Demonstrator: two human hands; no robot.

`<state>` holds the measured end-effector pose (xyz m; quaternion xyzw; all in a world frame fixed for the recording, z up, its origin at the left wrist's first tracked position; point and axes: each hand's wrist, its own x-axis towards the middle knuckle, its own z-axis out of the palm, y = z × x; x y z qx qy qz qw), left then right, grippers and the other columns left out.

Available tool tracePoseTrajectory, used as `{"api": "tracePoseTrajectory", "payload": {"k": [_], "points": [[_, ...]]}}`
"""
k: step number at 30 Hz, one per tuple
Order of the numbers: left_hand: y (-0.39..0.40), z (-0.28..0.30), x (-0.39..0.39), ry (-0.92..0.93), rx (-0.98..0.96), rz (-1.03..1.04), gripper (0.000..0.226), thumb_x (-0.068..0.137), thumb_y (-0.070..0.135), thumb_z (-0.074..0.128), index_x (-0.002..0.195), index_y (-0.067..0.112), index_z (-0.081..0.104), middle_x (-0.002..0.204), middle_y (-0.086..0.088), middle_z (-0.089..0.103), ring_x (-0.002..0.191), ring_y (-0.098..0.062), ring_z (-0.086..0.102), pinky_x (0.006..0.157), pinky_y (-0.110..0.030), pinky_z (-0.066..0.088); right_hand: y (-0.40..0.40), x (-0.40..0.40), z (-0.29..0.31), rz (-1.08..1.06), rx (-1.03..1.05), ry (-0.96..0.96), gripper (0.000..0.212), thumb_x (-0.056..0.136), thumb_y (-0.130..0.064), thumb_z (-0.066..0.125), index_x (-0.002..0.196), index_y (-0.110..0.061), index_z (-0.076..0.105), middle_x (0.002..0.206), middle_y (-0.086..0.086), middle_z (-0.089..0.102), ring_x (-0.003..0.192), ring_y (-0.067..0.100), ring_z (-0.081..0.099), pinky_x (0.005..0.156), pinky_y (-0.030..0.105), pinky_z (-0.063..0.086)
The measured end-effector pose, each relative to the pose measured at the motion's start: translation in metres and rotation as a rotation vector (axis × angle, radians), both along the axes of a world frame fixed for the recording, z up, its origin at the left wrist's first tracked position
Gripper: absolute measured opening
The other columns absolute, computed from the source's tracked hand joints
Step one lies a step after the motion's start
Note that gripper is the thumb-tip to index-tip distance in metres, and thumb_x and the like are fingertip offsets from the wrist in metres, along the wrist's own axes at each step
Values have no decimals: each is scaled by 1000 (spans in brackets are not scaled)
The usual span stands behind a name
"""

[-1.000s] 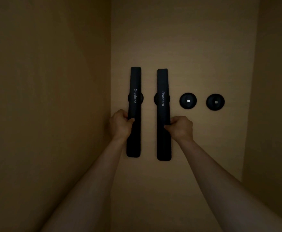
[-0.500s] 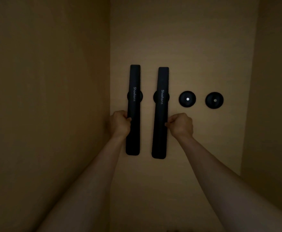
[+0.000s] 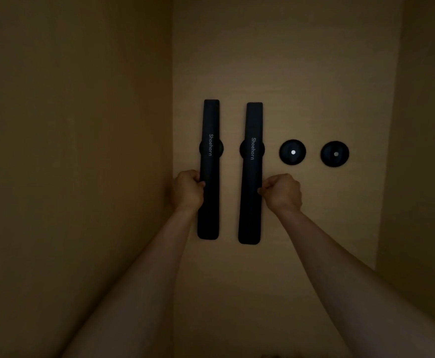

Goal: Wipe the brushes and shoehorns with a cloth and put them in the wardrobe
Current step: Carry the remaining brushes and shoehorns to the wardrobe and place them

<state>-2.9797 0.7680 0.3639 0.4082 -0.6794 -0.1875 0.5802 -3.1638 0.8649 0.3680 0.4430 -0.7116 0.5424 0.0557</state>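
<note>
Two long black shoehorns marked "Shoehorn" hang upright on the wardrobe's back wall, each over a round black holder. My left hand [image 3: 187, 190] grips the left shoehorn [image 3: 210, 140] at its left edge, below the middle. My right hand [image 3: 283, 192] pinches the right edge of the right shoehorn [image 3: 252, 130] at about the same height. The right shoehorn leans slightly, its lower end a little to the left. No cloth or brush is in view.
Two bare round black holders [image 3: 292, 152] [image 3: 334, 154] with pale centres sit on the back wall to the right of the shoehorns. The wardrobe's left side panel [image 3: 82, 151] and right side panel [image 3: 422, 151] close in the dim space.
The right shoehorn's lower end has swung a little to the left and it sits slightly higher. Both hands keep their hold at nearly the same places.
</note>
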Motion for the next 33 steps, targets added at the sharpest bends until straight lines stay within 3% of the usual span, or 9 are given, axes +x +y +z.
{"api": "tracePoseTrajectory", "payload": {"k": [4, 11, 13, 18, 24, 28, 33], "points": [[3, 1, 0, 8, 7, 13, 15, 88, 0, 63, 79, 12, 66, 77, -7, 67, 74, -21, 62, 68, -32, 52, 0, 0, -1, 6, -10, 14, 12, 85, -17, 76, 97, -13, 77, 103, 8, 75, 94, 25, 68, 74, 25, 48], [9, 1, 1, -17, 49, 7, 14, 87, 4, 65, 83, 17, 66, 88, -8, 71, 84, -28, 68, 73, -38, 58, -1, -2, 0, 31, -16, 0, 17, 83, -17, 78, 99, -11, 77, 105, 9, 75, 96, 25, 68, 80, 28, 52], [12, 2, 1, -45, 48, 42, 11, 85, 8, 70, 90, 15, 63, 96, -10, 70, 87, -28, 67, 76, -41, 58, 0, -2, 0, 37, -23, -17, 19, 82, -17, 79, 100, -10, 76, 106, 9, 74, 99, 26, 68, 83, 29, 54], [28, 4, 1, -111, 17, 114, 42, 82, 18, 76, 116, 8, 53, 117, -12, 58, 100, -28, 58, 77, -35, 52, 16, -3, -3, 47, 6, 6, 16, 83, -22, 78, 96, -14, 76, 106, 7, 74, 100, 23, 68, 85, 29, 54], [66, 8, -5, -223, -152, 213, 60, 87, 26, 70, 139, 16, 43, 139, -10, 41, 123, -30, 42, 100, -42, 43, 58, 2, -4, 21, 65, 106, 34, 85, -26, 77, 116, -14, 69, 118, 8, 69, 108, 24, 63, 88, 28, 51], [97, 4, -14, -322, -240, 160, 60, 90, 33, 65, 143, 20, 41, 147, -8, 38, 128, -30, 38, 103, -43, 37, 91, 10, -11, -9, 116, 155, 45, 86, -31, 76, 127, -19, 63, 126, 9, 64, 111, 25, 62, 90, 32, 53], [139, -12, -18, -408, -220, 60, 58, 91, 39, 63, 142, 19, 44, 145, -8, 42, 128, -30, 40, 104, -43, 38, 132, 18, -26, -6, 229, 179, 58, 87, -34, 74, 139, -22, 53, 136, 10, 58, 119, 24, 57, 91, 26, 48]]}}
